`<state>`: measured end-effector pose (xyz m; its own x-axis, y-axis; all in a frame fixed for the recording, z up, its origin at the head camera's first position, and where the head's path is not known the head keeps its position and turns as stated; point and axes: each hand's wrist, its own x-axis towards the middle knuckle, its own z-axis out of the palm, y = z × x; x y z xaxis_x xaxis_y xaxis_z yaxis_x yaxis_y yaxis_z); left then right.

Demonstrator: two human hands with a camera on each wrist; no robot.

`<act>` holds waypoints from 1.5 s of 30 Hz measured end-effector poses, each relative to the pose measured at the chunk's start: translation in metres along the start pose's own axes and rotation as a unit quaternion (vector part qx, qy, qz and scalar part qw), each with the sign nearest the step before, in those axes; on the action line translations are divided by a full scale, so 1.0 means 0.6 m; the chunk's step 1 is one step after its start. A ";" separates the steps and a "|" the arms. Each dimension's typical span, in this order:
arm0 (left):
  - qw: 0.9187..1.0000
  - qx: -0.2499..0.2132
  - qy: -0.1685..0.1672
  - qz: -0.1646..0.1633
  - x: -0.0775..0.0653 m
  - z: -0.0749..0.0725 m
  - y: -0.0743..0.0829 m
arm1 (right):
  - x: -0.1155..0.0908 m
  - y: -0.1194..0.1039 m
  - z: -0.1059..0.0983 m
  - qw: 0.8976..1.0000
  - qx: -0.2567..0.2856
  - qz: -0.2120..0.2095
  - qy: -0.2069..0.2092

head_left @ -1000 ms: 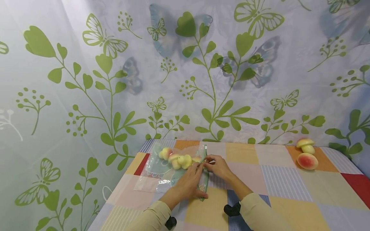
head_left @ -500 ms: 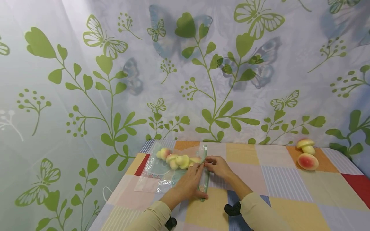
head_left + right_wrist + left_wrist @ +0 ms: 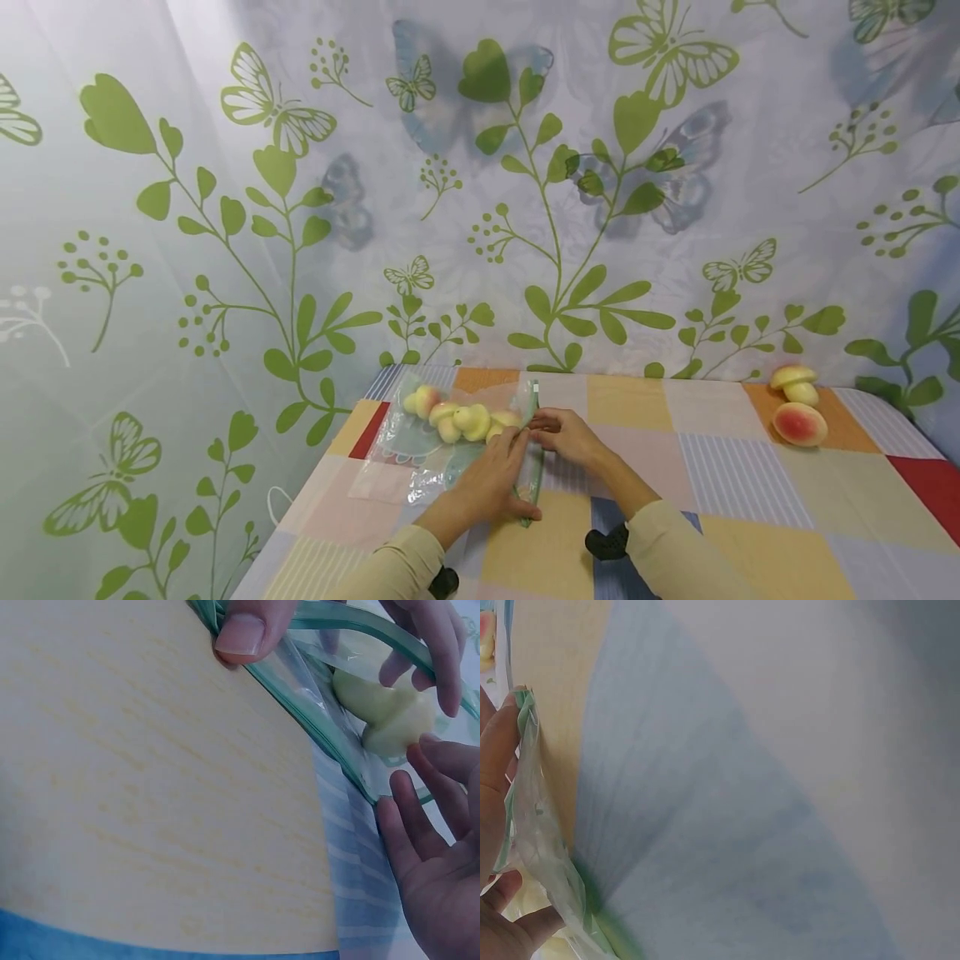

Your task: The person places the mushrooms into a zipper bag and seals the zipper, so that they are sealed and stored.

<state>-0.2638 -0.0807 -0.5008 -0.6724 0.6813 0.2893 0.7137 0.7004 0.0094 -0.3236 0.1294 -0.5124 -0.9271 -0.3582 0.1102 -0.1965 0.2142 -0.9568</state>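
A clear zip bag (image 3: 393, 479) with a green-edged mouth lies flat on the table in the head view. Several toy mushrooms (image 3: 474, 422) in pale yellow and red lie inside, one close to the mouth in the right wrist view. My left hand (image 3: 487, 475) holds the mouth apart, its thumb (image 3: 244, 634) on the lower green rim and fingers (image 3: 439, 645) bent over the upper one. My right hand (image 3: 572, 437) is at the opening, its extended fingers (image 3: 409, 814) at the rim and close against the mushroom (image 3: 397, 724).
At the table's back right stands another toy mushroom (image 3: 795, 383), and a red-topped oval toy piece (image 3: 799, 424) lies in front of it. A patchwork cloth (image 3: 720, 467) covers the table. Behind hangs a leaf-and-butterfly curtain (image 3: 450, 200).
The mushrooms in the bag have shifted slightly left, away from the mouth. Both hands stay at the bag's mouth, with only small finger movement in the right one.
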 end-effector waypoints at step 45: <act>1.000 -0.022 -0.004 -0.011 0.002 0.002 0.000 | -0.065 -0.016 -0.111 0.991 -0.128 -0.034 0.026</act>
<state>-0.2652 -0.0795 -0.5016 -0.6901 0.6672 0.2805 0.7060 0.7059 0.0578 -0.3071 0.2016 -0.4897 -0.9232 -0.3333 0.1915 -0.3268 0.4181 -0.8476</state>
